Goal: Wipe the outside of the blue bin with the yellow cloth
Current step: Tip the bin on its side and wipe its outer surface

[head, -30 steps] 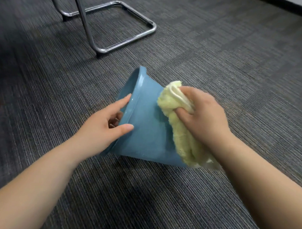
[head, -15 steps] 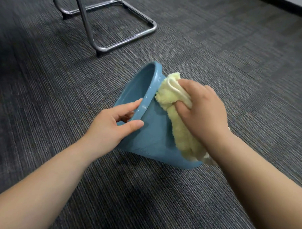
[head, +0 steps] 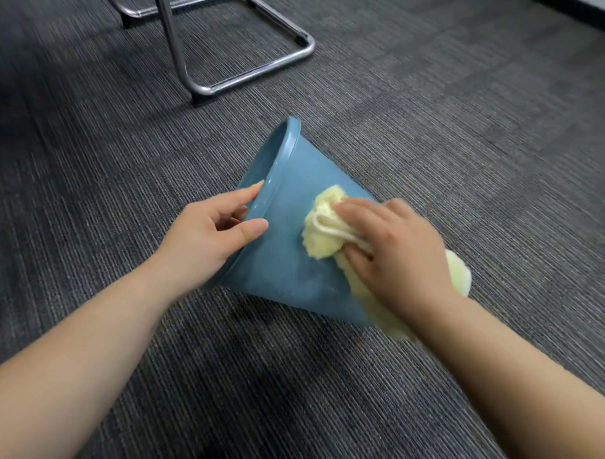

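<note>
Blue tapered plastic bin (head: 286,263) lies tipped on grey ribbed carpet (head: 468,159); left hand (head: 204,239) grips its rim, right hand (head: 396,249) clutches fluffy yellow cloth (head: 321,240) against its side.

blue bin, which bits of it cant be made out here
- Base of the blue bin: head view, covered by the right hand and yellow cloth.
- Inside: head view, mouth turned leftwards, only a sliver shows past the left hand.
- Underside wall: head view, faces the carpet.
</note>
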